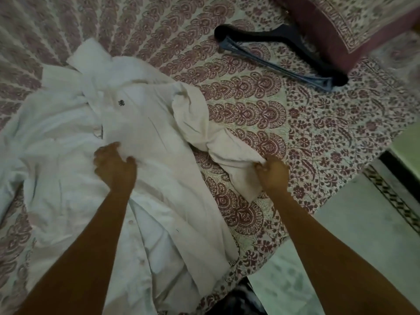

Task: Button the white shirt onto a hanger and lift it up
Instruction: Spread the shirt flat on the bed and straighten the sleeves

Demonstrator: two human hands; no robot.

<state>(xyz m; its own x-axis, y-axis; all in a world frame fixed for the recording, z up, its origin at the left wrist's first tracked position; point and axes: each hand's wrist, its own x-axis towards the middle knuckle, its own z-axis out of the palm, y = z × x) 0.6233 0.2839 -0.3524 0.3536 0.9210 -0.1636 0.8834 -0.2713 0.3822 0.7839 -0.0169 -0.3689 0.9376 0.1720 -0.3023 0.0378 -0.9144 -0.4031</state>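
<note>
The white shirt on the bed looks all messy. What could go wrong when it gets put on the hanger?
1. The white shirt is crumpled and the right hand grips its bunched sleeve, so buttons may go in crooked.
2. The hanger lies apart from both hands, by the pillow; reaching for it could drag the shirt.
3. The left hand grips the shirt front, but the hem lies at the bed's edge and might slip to the floor.

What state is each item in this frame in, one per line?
white shirt: lying crumpled on the bedsheet, not on the hanger.
hanger: flat on the bedsheet, untouched, apart from the shirt.
left hand: gripping shirt front.
right hand: pinching the sleeve.
</note>
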